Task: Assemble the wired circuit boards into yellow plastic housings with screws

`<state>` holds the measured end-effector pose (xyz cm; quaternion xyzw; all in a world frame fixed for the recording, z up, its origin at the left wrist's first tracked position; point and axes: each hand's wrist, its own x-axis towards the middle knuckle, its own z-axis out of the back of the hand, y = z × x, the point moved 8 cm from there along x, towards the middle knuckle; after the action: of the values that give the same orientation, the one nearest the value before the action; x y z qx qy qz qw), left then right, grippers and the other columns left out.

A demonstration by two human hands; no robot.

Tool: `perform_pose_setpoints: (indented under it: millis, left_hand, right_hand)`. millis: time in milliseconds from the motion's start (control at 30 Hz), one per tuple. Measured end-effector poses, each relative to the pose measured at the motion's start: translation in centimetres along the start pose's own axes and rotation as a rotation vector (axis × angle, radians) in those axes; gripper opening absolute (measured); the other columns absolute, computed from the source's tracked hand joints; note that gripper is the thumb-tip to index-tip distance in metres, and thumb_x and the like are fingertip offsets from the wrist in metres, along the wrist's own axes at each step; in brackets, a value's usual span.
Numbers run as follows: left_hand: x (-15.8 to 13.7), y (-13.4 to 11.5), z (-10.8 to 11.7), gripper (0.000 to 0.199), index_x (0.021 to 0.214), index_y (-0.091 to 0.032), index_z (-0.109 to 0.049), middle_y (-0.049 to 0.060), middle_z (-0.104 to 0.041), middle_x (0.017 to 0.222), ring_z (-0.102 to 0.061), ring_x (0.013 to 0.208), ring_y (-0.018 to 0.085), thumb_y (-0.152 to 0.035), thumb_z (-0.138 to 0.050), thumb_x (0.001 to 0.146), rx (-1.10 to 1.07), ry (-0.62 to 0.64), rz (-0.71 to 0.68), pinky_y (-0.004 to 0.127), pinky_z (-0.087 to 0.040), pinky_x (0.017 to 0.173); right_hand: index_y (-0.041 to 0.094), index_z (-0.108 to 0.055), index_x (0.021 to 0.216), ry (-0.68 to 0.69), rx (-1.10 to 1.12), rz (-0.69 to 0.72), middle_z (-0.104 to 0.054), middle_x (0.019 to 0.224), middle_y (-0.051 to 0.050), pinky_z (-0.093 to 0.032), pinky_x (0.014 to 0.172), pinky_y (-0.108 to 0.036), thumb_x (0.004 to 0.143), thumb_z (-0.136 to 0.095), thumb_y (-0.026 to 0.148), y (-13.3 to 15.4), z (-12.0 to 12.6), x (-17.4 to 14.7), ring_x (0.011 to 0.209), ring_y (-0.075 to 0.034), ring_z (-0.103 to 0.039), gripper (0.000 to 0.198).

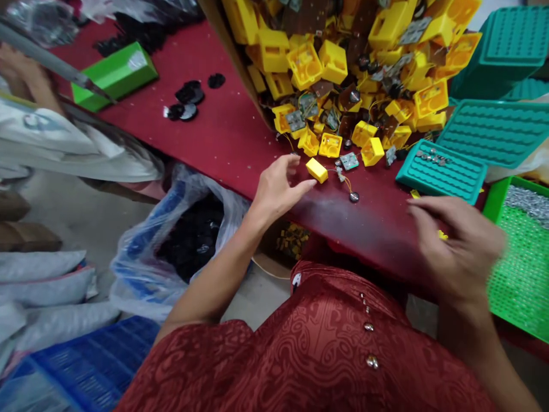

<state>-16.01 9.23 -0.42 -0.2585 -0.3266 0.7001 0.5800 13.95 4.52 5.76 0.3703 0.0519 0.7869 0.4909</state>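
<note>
My left hand [277, 186] is open, thumb and fingers apart, beside a small yellow plastic box [317, 170] at the table's near edge. The thumb tip is close to the box; whether it touches is unclear. To the right of the box lie a small circuit board [349, 161] and a round black part [354, 197] on thin yellow wires. My right hand [461, 243], slightly blurred, hovers at the table's right side with thumb and fingers curled together. Anything pinched in it is hidden. Small yellow bits show near its fingers, before a teal tray [441, 177] holding small metal parts.
A large heap of yellow housings [330, 63] with boards and wires spills from a carton at the back. Right stands a green perforated tray [518, 257] of metal pieces. Black discs [189, 94] and a green box [115, 77] lie left. Below is a plastic-lined bin [189, 240].
</note>
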Motion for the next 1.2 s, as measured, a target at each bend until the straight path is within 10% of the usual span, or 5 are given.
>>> perform_pose_setpoints:
  millis: [167, 300, 467, 667, 1200]
  left_hand:
    - [1.5, -0.6, -3.0, 0.052, 0.124, -0.015, -0.069, 0.016, -0.077, 0.132, -0.07, 0.124, 0.03, -0.036, -0.086, 0.079, 0.063, -0.017, -0.079, 0.042, -0.052, 0.113]
    - [1.3, -0.9, -3.4, 0.045, 0.122, -0.015, -0.073, 0.012, -0.08, 0.124, -0.074, 0.112, 0.025, -0.032, -0.08, 0.082, -0.051, 0.017, -0.063, 0.038, -0.056, 0.104]
    - [-0.4, -0.5, -5.3, 0.053, 0.117, -0.011, -0.076, 0.011, -0.081, 0.109, -0.074, 0.088, 0.017, -0.037, -0.089, 0.073, -0.544, 0.388, 0.171, 0.027, -0.06, 0.077]
    - [-3.5, -2.4, -8.4, 0.046, 0.104, -0.014, -0.082, 0.005, -0.081, 0.091, -0.074, 0.072, 0.012, -0.041, -0.098, 0.071, -1.059, 0.696, 0.436, 0.018, -0.06, 0.06]
    - [-3.2, -5.2, -12.2, 0.037, 0.102, -0.013, -0.075, 0.006, -0.08, 0.09, -0.075, 0.072, 0.012, -0.043, -0.088, 0.084, -0.942, 0.787, 0.452, 0.016, -0.057, 0.058]
  right_hand:
    - [0.018, -0.075, 0.107, 0.255, -0.061, -0.052, -0.073, 0.102, -0.01, -0.055, 0.088, -0.039, 0.097, -0.074, 0.022, -0.9, -9.9, 2.0, 0.097, -0.024, -0.066, 0.011]
    - [0.018, -0.078, 0.111, 0.352, -0.146, -0.13, -0.071, 0.11, -0.014, -0.054, 0.092, -0.045, 0.095, -0.074, 0.023, -2.2, -12.9, 1.2, 0.102, -0.028, -0.063, 0.017]
    - [0.017, -0.079, 0.098, 0.175, 0.121, -0.084, -0.077, 0.099, -0.008, -0.057, 0.085, -0.034, 0.101, -0.063, 0.021, -1.3, -8.1, 0.9, 0.09, -0.019, -0.07, 0.017]
    - [0.023, -0.083, 0.101, 0.076, 0.255, -0.354, -0.081, 0.097, -0.003, -0.059, 0.076, -0.027, 0.095, -0.071, 0.026, -2.7, -2.2, -0.8, 0.083, -0.015, -0.075, 0.013]
    - [0.019, -0.083, 0.097, -0.142, 0.204, -0.349, -0.081, 0.096, -0.005, -0.061, 0.083, -0.036, 0.095, -0.068, 0.028, -6.2, 0.6, 0.0, 0.089, -0.02, -0.077, 0.018]
